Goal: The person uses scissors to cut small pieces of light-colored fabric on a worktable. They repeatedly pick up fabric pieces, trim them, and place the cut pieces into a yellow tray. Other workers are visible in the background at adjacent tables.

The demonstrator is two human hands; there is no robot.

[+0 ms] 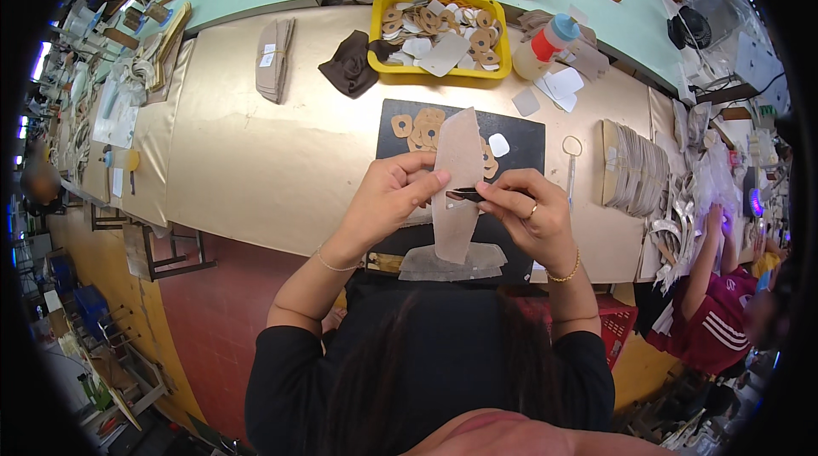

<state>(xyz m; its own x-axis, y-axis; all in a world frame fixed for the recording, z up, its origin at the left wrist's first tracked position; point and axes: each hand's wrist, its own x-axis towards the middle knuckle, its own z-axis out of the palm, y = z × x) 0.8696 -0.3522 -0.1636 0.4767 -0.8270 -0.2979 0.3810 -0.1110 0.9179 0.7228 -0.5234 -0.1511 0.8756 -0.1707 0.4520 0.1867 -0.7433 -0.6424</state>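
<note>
Between my two hands hangs a long beige sheet piece [458, 149], held up over a dark mat [532, 145]. My left hand [383, 198] pinches its left edge, thumb on the face. My right hand [535, 216] pinches a small black piece [466, 193] at a cut-out in the sheet's middle; whether it passes through the opening I cannot tell. Behind the sheet, several tan cut-out pieces with holes [426, 128] lie on the mat beside a small white piece [499, 145]. Grey-beige sheet pieces [452, 264] are stacked at the mat's near edge.
A yellow tray [376, 25] of small cut pieces stands beyond the mat, between a dark brown cloth [349, 66] and a bottle [545, 49]. Stacked beige pieces [632, 166] and a thin metal tool [572, 168] lie right. Another person [711, 311] works far right.
</note>
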